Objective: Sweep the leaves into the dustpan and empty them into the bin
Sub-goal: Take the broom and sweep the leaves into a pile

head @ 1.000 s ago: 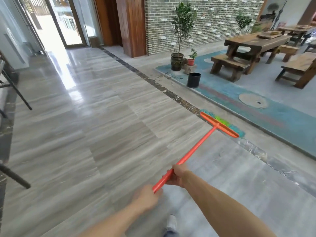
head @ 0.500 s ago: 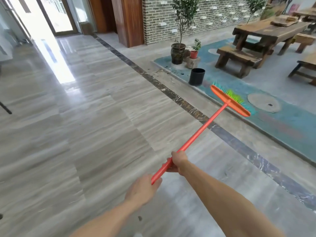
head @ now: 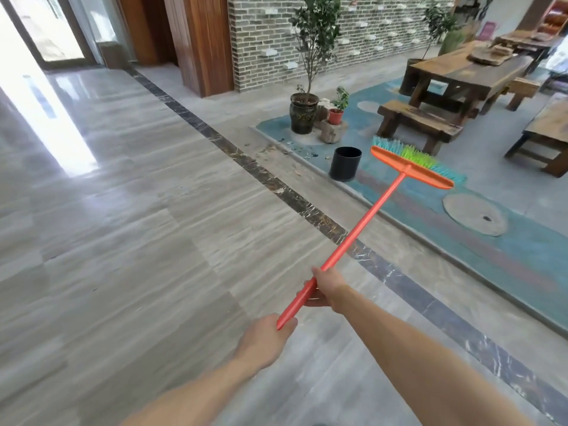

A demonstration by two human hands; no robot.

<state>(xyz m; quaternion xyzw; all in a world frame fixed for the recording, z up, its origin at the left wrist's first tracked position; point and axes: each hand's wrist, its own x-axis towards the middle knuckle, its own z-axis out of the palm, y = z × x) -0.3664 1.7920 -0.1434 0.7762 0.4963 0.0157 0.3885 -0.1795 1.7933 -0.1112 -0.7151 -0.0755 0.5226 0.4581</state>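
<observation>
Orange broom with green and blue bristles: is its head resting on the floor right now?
No. The orange broom is held up by both the left hand and the right hand, its bristled head raised in the air.

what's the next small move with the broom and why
Probably lower the broom head to the floor beside the leaves scattered left of the black bin. Both hands, left and right, already hold the handle, but the bristles are raised, short of the debris.

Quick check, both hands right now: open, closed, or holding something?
Left hand: closed, gripping the end of the orange broom handle.
Right hand: closed, fingers curled round the broom handle further up.
</observation>
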